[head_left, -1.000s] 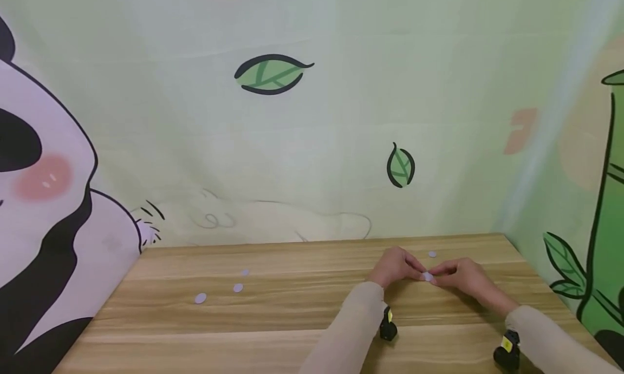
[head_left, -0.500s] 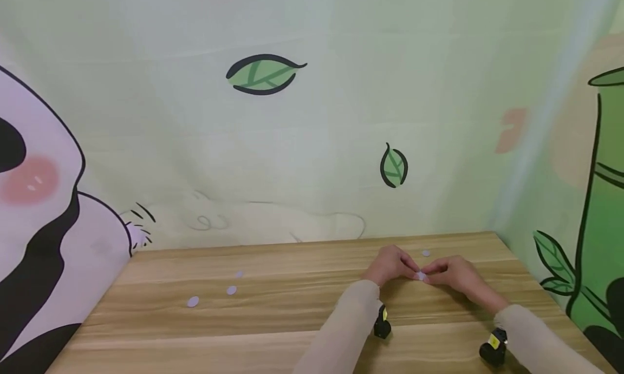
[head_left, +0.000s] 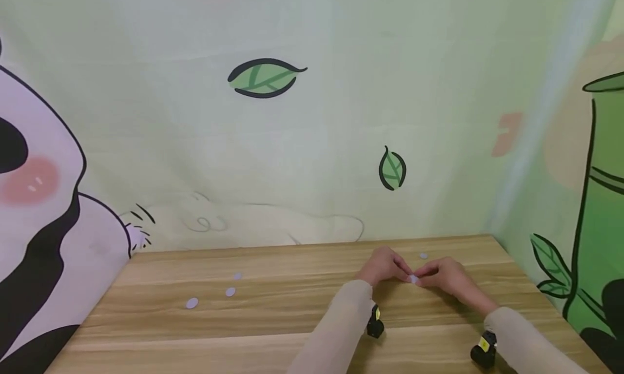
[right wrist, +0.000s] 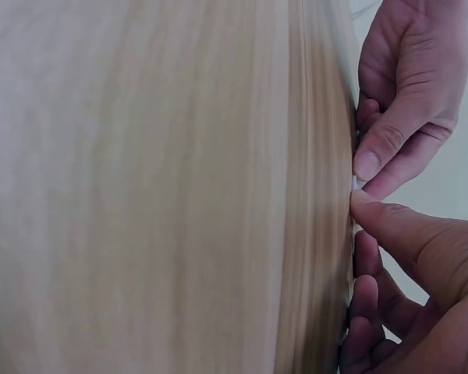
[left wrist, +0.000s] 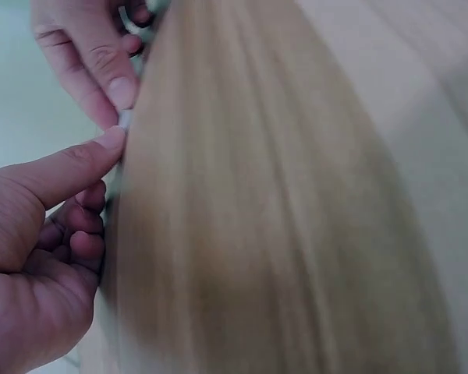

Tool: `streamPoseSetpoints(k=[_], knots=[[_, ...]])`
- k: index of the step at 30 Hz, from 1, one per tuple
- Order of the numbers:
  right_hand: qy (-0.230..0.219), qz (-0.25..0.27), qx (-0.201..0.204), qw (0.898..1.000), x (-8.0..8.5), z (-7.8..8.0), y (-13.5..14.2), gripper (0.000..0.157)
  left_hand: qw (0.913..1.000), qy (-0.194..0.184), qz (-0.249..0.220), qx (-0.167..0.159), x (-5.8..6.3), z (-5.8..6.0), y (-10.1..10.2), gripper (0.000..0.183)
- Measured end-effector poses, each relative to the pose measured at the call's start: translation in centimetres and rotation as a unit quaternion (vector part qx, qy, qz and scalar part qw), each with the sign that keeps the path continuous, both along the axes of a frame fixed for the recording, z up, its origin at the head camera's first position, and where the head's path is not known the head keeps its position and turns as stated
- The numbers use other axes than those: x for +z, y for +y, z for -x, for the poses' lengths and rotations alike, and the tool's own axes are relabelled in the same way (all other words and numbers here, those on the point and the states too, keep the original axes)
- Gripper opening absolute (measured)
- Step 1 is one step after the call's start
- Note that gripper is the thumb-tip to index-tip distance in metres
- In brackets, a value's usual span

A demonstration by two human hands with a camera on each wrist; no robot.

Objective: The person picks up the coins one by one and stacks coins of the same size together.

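Observation:
Between my two hands is a small pale round disc (head_left: 414,279), held over the right part of the wooden table (head_left: 273,320). My left hand (head_left: 384,266) pinches its left side between thumb and fingers. From the other side my right hand (head_left: 448,276) pinches it as well, so the fingertips of both hands nearly meet. In the left wrist view only a thin sliver of the disc (left wrist: 125,118) shows between the two thumbs. The right wrist view also gives just a narrow edge of the disc (right wrist: 356,184); the rest is covered by fingers.
Another pale disc (head_left: 423,256) lies just beyond my hands near the table's back edge. On the left of the table lie three more: a near disc (head_left: 192,303), a middle disc (head_left: 231,292) and a far disc (head_left: 238,275). A printed cloth backdrop (head_left: 312,146) rises behind.
The head view has shifted slightly, so the whole scene sits a little further left. Both hands keep their pinch on the disc, with hardly any movement over the table.

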State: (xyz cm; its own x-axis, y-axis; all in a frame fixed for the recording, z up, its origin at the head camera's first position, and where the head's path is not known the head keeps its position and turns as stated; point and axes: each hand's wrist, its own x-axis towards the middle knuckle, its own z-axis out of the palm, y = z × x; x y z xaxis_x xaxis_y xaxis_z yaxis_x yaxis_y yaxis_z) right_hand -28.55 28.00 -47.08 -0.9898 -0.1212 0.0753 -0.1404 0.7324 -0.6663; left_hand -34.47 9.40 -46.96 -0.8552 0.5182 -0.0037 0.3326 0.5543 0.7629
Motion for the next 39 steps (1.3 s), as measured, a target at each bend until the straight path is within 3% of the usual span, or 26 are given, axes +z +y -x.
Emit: streamPoseSetpoints(k=[9,17,22,32,39], knots=[[0.004,0.013,0.023,1.0,-0.4,0.5,-0.9,0.02,0.9994,-0.023,0.023,0.007,0.4,0.1,-1.2,0.011],[-0.017,0.016,0.005,1.0,-0.2,0.5,-1.9,0.019,0.9994,-0.013,0.025,0.021,0.6,-0.2,-2.0,0.011],[-0.005,0.003,0.004,1.0,0.1,0.8,-2.2,0.018,0.9995,-0.014,0.017,0.022,0.8,-0.1,-2.2,0.011],[0.035,-0.016,0.014,0.999,-0.4,1.0,-2.8,0.016,0.9997,0.023,0.002,0.009,0.4,-0.2,-2.9,0.009],[0.027,-0.012,0.007,1.0,-0.6,1.0,-3.5,0.016,0.9987,0.047,0.005,0.018,0.3,-0.4,-3.4,0.007]])
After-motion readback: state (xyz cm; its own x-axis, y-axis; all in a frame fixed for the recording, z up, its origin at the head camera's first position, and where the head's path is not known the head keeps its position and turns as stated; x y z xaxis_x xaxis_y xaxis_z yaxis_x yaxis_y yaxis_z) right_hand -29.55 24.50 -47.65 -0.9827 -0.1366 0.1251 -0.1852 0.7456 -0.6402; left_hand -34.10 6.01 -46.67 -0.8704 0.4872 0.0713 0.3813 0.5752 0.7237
